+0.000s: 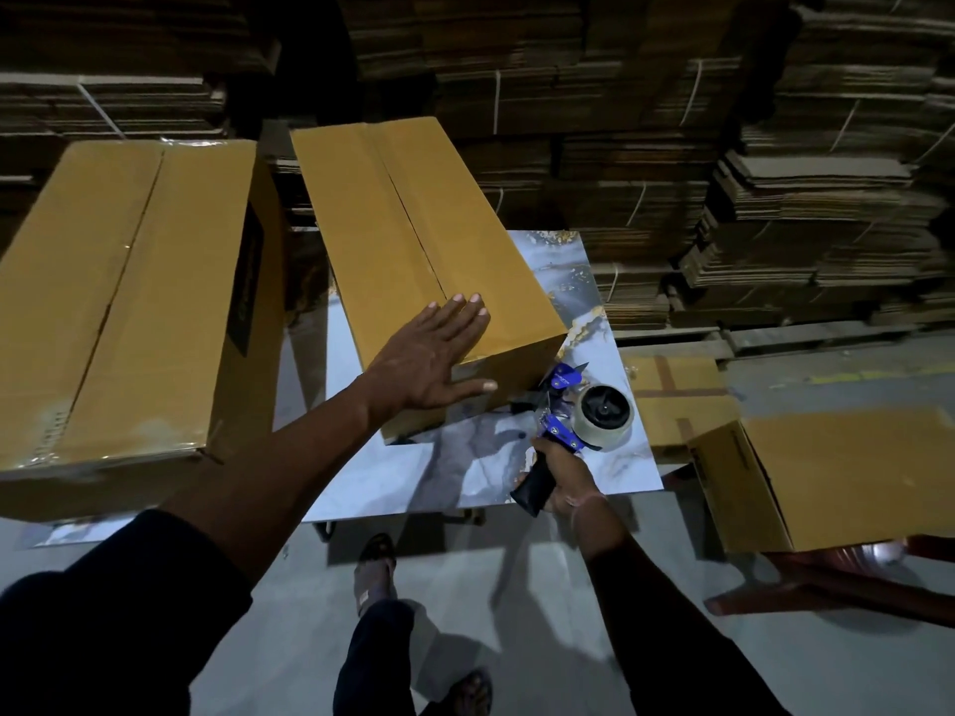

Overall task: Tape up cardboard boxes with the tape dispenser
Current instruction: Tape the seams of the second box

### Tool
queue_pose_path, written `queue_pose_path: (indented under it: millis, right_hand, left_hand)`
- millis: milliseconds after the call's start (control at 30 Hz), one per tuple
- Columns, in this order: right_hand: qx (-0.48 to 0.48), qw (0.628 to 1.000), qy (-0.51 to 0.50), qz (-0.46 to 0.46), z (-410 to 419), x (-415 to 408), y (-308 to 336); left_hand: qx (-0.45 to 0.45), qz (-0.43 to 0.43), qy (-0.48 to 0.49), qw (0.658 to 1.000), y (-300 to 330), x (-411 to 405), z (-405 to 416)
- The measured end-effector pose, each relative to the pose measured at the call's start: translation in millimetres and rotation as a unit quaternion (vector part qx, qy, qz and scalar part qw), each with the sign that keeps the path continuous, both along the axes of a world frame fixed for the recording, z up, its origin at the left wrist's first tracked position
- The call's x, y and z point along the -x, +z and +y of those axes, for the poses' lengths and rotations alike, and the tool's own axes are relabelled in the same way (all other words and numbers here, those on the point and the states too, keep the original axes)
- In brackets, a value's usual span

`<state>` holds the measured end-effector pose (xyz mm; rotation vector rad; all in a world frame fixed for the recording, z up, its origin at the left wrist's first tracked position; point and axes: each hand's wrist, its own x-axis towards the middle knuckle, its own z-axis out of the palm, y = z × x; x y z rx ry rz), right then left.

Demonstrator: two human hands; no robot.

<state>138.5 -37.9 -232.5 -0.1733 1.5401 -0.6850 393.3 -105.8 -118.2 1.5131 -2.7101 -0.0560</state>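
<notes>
Right hand point(560, 470) lower centre grips tape dispenser point(573, 421) handle (nose at box end, I judge ready); left hand point(434, 354) flat, fingers spread, steadying centre box point(413, 250).

marble-print table point(584, 281) | bears: cardboard box point(413, 240), tape dispenser point(584, 410)

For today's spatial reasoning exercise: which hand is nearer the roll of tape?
Right. The right hand grips the dispenser's handle just below the roll of tape; the left hand lies flat on the box.
</notes>
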Motion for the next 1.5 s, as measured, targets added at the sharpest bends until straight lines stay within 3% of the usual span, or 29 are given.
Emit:
queue_pose_path:
  millis: [167, 233, 300, 400, 467, 567, 733, 867, 967, 1067, 1133, 1267, 1500]
  right_hand:
    - [0.0, 0.993, 0.068, 0.092, 13, 4, 10]
    - [0.003, 0.97, 0.078, 0.229, 19, 5, 20]
    - [0.01, 0.902, 0.092, 0.422, 25, 3, 38]
    - [0.208, 0.8, 0.104, 0.553, 23, -11, 79]
    - [0.36, 0.723, 0.143, 0.572, 11, -22, 100]
    - [0.463, 0.653, 0.273, 0.535, -19, -45, 127]
    - [0.474, 0.475, 0.464, 0.578, -69, -61, 114]
    - [0.479, 0.413, 0.499, 0.592, -79, -53, 105]
    - [0.526, 0.405, 0.512, 0.546, -92, -37, 107]
    - [0.529, 0.446, 0.508, 0.513, -107, -27, 115]
    - [0.508, 0.476, 0.514, 0.501, -125, -32, 121]
    - [0.432, 0.485, 0.552, 0.523, -171, -70, 127]
    - [0.319, 0.576, 0.506, 0.557, -252, -131, 140]
  left_hand:
    - [-0.004, -0.031, 0.048, 0.998, -1, 10, -1]
    - [-0.01, -0.035, 0.038, 0.999, 1, 10, -1]
    - [-0.015, -0.044, 0.029, 0.998, 1, 8, -1]
    - [-0.018, -0.06, 0.024, 0.998, 1, 8, -1]
    - [-0.034, -0.057, 0.006, 0.998, 3, 4, -3]
    - [-0.04, -0.003, -0.041, 0.998, 6, -11, -7]
    - [-0.022, 0.016, -0.078, 0.997, 4, -29, -9]
    - [-0.012, 0.033, -0.078, 0.996, 1, -34, -12]
    - [-0.011, 0.066, -0.056, 0.996, 2, -38, -17]
    - [0.003, 0.071, 0.034, 0.997, 1, -55, -31]
    - [0.009, 0.055, 0.13, 0.99, 2, -68, -43]
    - [-0.028, 0.078, 0.261, 0.962, 2, -84, -75]
    - [-0.038, 0.158, 0.322, 0.933, 3, -103, -118]
